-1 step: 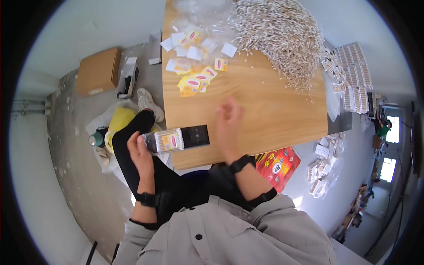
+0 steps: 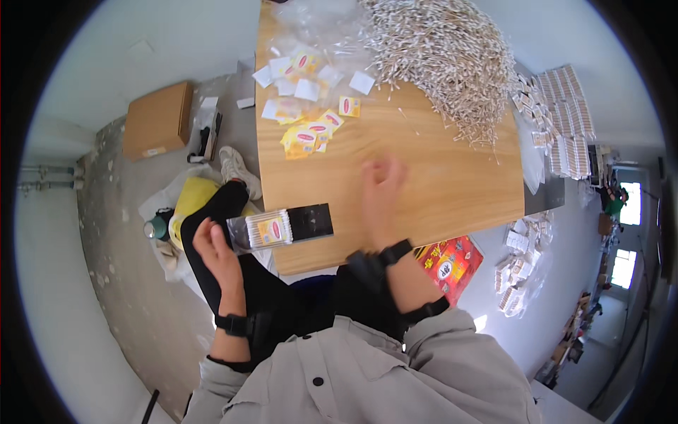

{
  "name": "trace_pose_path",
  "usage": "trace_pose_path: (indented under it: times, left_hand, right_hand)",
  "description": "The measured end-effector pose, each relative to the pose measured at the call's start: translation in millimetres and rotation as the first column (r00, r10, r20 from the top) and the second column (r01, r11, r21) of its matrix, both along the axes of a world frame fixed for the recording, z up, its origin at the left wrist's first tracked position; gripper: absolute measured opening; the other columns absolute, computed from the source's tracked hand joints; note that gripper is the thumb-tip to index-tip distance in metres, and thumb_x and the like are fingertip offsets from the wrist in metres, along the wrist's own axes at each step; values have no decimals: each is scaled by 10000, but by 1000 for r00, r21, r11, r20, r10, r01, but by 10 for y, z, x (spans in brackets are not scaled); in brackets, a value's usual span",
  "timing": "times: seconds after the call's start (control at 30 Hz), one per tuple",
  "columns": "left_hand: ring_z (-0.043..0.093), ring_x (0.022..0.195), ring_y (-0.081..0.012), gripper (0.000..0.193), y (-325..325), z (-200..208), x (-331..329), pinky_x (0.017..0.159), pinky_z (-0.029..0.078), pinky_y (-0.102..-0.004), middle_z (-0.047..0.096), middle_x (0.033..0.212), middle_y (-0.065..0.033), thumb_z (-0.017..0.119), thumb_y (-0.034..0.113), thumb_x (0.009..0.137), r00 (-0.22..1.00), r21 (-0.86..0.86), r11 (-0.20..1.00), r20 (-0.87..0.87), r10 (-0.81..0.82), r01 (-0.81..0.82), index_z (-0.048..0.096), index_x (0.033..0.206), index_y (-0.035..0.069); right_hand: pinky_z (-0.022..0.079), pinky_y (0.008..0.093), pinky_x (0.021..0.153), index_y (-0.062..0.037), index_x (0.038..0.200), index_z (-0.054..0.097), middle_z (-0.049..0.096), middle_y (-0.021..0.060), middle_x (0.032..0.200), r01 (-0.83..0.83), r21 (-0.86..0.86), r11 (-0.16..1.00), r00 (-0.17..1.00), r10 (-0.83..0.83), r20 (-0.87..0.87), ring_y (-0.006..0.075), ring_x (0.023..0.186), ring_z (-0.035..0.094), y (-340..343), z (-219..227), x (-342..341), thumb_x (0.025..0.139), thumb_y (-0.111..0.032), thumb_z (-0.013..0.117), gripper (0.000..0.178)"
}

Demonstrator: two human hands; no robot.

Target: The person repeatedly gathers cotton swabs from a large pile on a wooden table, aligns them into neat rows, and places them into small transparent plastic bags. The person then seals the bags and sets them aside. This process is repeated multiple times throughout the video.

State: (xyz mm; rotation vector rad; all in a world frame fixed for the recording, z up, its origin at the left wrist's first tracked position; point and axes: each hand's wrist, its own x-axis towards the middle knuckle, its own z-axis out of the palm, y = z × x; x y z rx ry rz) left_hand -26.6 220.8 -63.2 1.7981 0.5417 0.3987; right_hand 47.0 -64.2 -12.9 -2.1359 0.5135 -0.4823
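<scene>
A clear bag of cotton swabs with a yellow-and-white card on its front lies on a narrow black tray at the table's near left edge. My left hand is just left of the bag's loose plastic end, fingers apart and holding nothing that I can see. Over the bare wood right of the tray, my right hand looks curled but is smeared by motion, so its grip is unclear. Beyond it, several yellow cards are scattered on the table.
A big heap of loose cotton swabs covers the far right of the wooden table. Clear plastic bags lie at the far end. Packed swab bundles stand to the right. On the floor at left sits a cardboard box.
My left hand has drawn back slightly from the bag's end, its fingers loosened. My right hand has moved a little to the right. The bag remains on the black tray.
</scene>
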Motion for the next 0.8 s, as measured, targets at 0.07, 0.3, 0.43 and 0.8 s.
trace_pose_path:
  times: [0.07, 0.3, 0.43, 0.8]
  left_hand:
    - [524, 1107, -225, 292, -140, 395, 43, 967, 413, -332, 539, 1230, -140, 556, 90, 967, 995, 280, 960, 100, -22, -7, 525, 1240, -10]
    - [395, 1306, -400, 558, -1477, 1054, 279, 1102, 316, -475, 416, 1406, -225, 668, 58, 811, 698, 505, 595, -23, -715, 626, 464, 1328, 2]
    - [251, 1443, -412, 787, -2234, 790, 644, 1172, 220, -517, 274, 1547, -245, 722, 186, 807, 572, 630, 363, -158, -805, 686, 345, 1478, 17]
    - [201, 1492, -335, 750, -2531, 467, 736, 1196, 159, -518, 239, 1596, -191, 624, 345, 899, 545, 710, 171, -340, -767, 683, 317, 1512, 41]
  right_hand:
    - [445, 388, 887, -11, 1307, 522, 590, 111, 988, 120, -259, 958, 993, -111, 48, 279, 1017, 535, -802, -146, 336, 872, -204, 692, 505]
    - [521, 407, 734, -149, 1048, 668, 567, 135, 1100, -233, -221, 947, 966, 199, -164, 300, 866, 625, -1574, -263, 814, 804, -183, 748, 259]
    - [519, 374, 726, -111, 1111, 649, 570, 135, 1069, -414, -33, 910, 909, 411, -73, 253, 783, 619, -1373, -235, 538, 826, -194, 734, 308]
    - [517, 438, 780, 15, 935, 637, 703, 173, 860, 194, -102, 976, 963, -209, -171, 379, 874, 668, -2137, -19, 1410, 781, -386, 736, 441]
